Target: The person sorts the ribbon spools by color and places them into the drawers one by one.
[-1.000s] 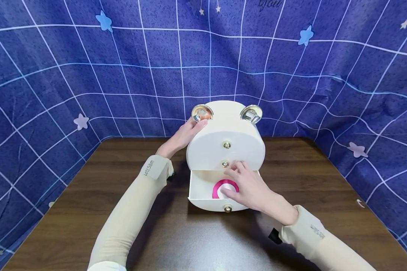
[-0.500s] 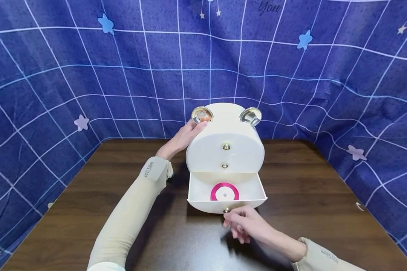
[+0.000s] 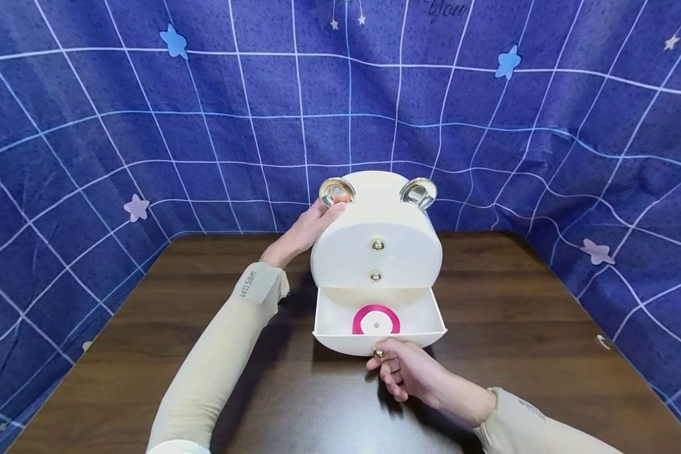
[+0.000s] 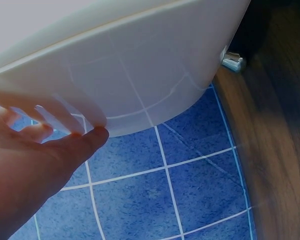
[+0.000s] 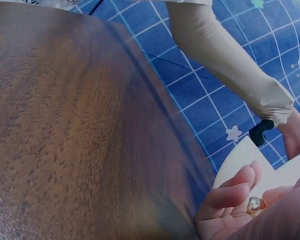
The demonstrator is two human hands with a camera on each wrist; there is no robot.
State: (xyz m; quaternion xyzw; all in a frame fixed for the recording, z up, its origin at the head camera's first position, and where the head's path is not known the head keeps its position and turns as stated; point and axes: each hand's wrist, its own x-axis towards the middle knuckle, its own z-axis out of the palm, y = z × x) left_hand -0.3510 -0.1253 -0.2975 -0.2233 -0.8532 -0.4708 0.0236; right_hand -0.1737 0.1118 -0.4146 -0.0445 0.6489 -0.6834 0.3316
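A white drawer box (image 3: 376, 208) with two shiny metallic round ears stands on the table. Its bottom drawer (image 3: 335, 342) is pulled out and holds a white spool with pink ribbon (image 3: 388, 313). My left hand (image 3: 308, 230) rests against the box's left side by the ear; the left wrist view shows its fingers laid along the white wall. At the drawer's front, my right hand (image 3: 417, 375) pinches the small gold knob (image 3: 378, 353) between thumb and finger. The right wrist view also shows this gold knob (image 5: 256, 206), partly covered by fingers.
Two more gold knobs sit on the box's front, the upper knob (image 3: 378, 244) above the lower one (image 3: 376, 276). The dark wooden table (image 3: 215, 277) spreads around the box. A blue grid-patterned cloth (image 3: 261, 139) with star prints hangs behind and at both sides.
My right hand has left the ribbon spool inside the drawer, come down to the drawer's front and taken hold of its knob. The left hand has stayed in place.
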